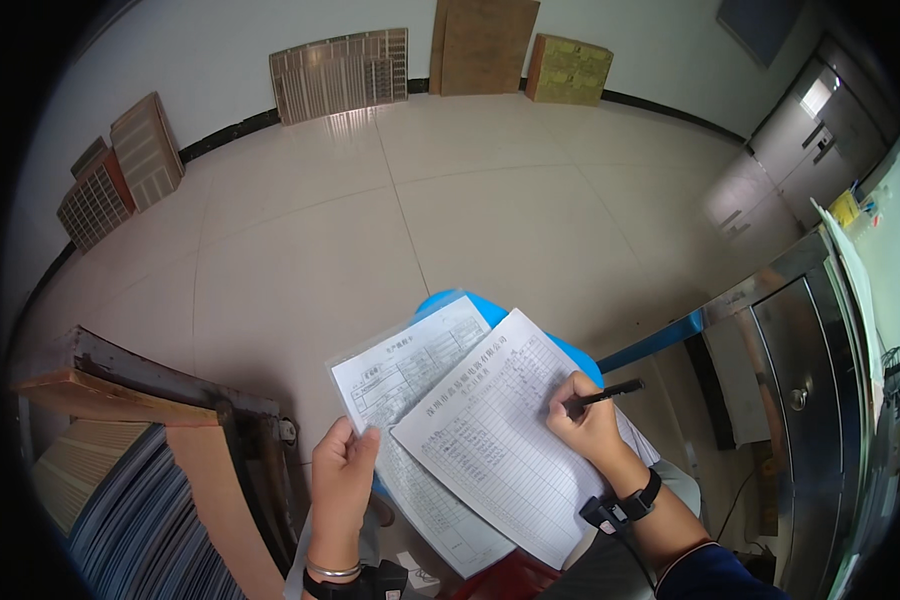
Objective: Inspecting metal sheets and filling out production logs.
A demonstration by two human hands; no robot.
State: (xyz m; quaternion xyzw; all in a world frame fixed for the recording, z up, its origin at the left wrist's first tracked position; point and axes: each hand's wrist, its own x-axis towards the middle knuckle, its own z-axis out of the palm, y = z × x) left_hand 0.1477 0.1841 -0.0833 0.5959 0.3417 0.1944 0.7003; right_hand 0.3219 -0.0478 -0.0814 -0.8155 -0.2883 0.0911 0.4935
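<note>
Pale, glossy floor tiles (pixel 490 215) with thin dark joints fill most of the room, bounded by a white wall (pixel 220 70) with a dark skirting and, at the far right, metallic doors (pixel 790 155). A metal cabinet (pixel 795 380) stands at the right, its front closed and fitted with a small round lock, papers (pixel 842 250) piled along its top. At the lower left, a dark-framed rack (pixel 140 368) holds a tightly packed stack of sheets (pixel 135 520) with blue-grey edges, tan ones beside them. Against the wall lean a striped panel (pixel 340 75), a plain brown board (pixel 485 50) and a yellowish block (pixel 573 70). Near the person's lap, a blue object (pixel 582 362) shows from under the papers. A printed form (pixel 410 360) in a clear sleeve lies partly beneath a lined sheet (pixel 500 440), filled with handwriting in its upper rows. The left hand (pixel 342 475) pinches the sleeved form's left edge, thumb on top. The right hand (pixel 585 425), over the lined sheet, grips a black pen (pixel 620 391) between thumb and fingers; whether its tip touches the paper cannot be told.
</note>
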